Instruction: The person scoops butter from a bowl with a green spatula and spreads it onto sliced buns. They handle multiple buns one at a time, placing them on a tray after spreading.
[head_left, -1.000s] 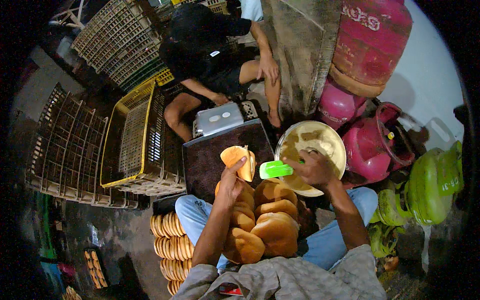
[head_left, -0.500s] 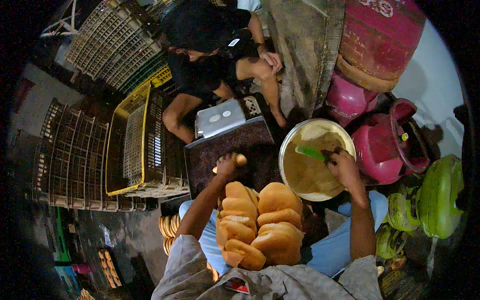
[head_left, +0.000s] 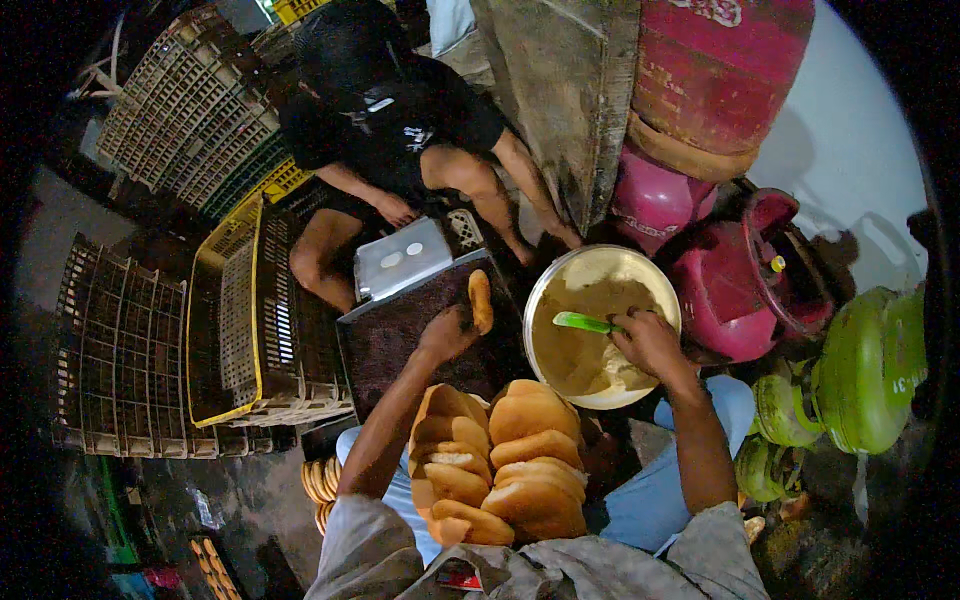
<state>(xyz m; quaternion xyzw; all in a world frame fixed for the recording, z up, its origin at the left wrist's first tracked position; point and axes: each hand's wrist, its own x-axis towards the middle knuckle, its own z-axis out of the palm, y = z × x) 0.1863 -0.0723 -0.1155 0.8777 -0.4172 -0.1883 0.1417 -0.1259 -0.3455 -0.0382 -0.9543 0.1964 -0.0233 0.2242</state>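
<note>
My left hand (head_left: 448,334) grips a long golden bread roll (head_left: 481,300), held up over a square tray of dark brown crumbs or sprinkles (head_left: 392,362). In my right hand (head_left: 646,340) is a green spatula (head_left: 584,322), held over a round metal pot (head_left: 531,345). A tan spread (head_left: 580,372) coats the inside of the pot. Two rows of golden bread rolls (head_left: 535,408) are stacked in front of my body, between my legs.
A person in black (head_left: 440,110) sits across, one hand by a silver box (head_left: 402,262) at the tray's far edge. Plastic crates (head_left: 225,400) stand left. Pink gas cylinders (head_left: 722,290) and green ones (head_left: 870,370) crowd the right. More rolls (head_left: 215,565) lie lower left.
My left hand has lifted and turned the roll, so its length now shows. The spatula has shifted within the pot. The view has swung, and the person across has brought a hand to the silver box.
</note>
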